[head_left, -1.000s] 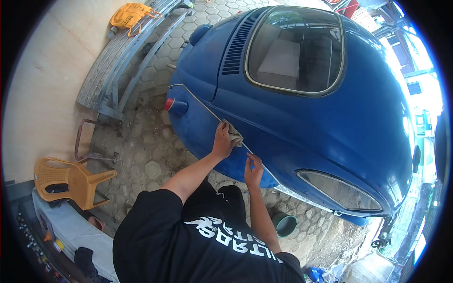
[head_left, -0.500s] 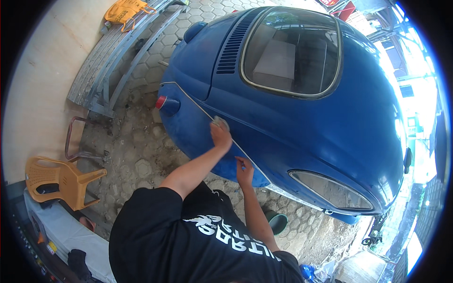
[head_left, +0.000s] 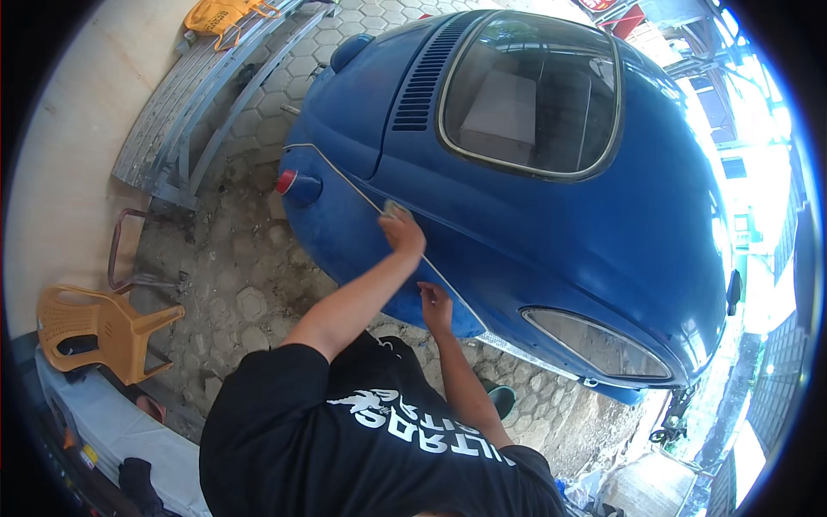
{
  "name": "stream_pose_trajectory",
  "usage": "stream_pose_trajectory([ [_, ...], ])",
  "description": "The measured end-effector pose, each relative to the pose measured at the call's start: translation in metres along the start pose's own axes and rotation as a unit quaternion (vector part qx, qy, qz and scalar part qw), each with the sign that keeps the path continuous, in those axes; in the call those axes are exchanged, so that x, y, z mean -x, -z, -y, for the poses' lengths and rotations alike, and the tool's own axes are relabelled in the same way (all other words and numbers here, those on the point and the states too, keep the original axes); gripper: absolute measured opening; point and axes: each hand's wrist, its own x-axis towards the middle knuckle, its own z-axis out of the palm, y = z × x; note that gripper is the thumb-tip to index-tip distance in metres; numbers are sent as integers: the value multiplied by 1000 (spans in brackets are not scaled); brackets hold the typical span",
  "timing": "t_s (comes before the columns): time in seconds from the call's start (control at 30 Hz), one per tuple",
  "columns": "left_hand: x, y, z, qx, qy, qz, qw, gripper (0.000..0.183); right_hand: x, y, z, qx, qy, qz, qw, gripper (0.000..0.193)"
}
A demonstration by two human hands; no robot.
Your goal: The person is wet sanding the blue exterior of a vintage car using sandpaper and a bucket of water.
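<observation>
My left hand (head_left: pixel 403 234) is closed around a pale grey-green pad (head_left: pixel 394 210). It presses the pad to the blue car (head_left: pixel 517 233), close to the thin pale trim strip (head_left: pixel 349 179) that runs along the top of the rear fender (head_left: pixel 353 233). Lower down and to the right, my right hand (head_left: pixel 437 306) is held at the fender with its fingers loosely bent and apart. Nothing shows in it, and whether its fingertips touch the paint I cannot tell. A red-lensed tail light (head_left: pixel 298 186) sticks out of the fender on the left.
Metal ladder-like frames (head_left: pixel 194 103) with a yellow bag (head_left: pixel 226 17) on them lie at upper left. A tan plastic chair (head_left: pixel 112 332) stands left, near a bent metal tube frame (head_left: pixel 121 250). Beside my right arm is a dark green bucket (head_left: pixel 501 401) on the paving.
The view has shifted slightly. My left hand and the pad have moved a little up over the car's surface. My right hand stays nearly in place by the fender.
</observation>
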Motion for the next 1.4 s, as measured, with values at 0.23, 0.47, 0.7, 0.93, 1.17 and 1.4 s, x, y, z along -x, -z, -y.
stream_pose_trajectory([
  [0.23,61,33,-11,-108,-108,228,962,58,5,8,-8,38,-34,-11,999,15],
  [0.47,-23,11,19,-145,-114,112,977,56,-32,2,21,63,86,47,993,16],
  [0.7,-136,24,14,-265,-110,4,958,32,-31,-13,46,126,99,140,977,20],
  [0.93,-22,62,38,-154,-245,343,894,36,-9,-16,20,55,49,115,991,17],
  [1.17,-73,87,-15,-139,-340,86,926,34,-14,-13,38,52,59,131,988,17],
  [1.4,-105,76,-24,-197,-549,208,785,34,-5,-8,50,45,74,126,988,19],
])
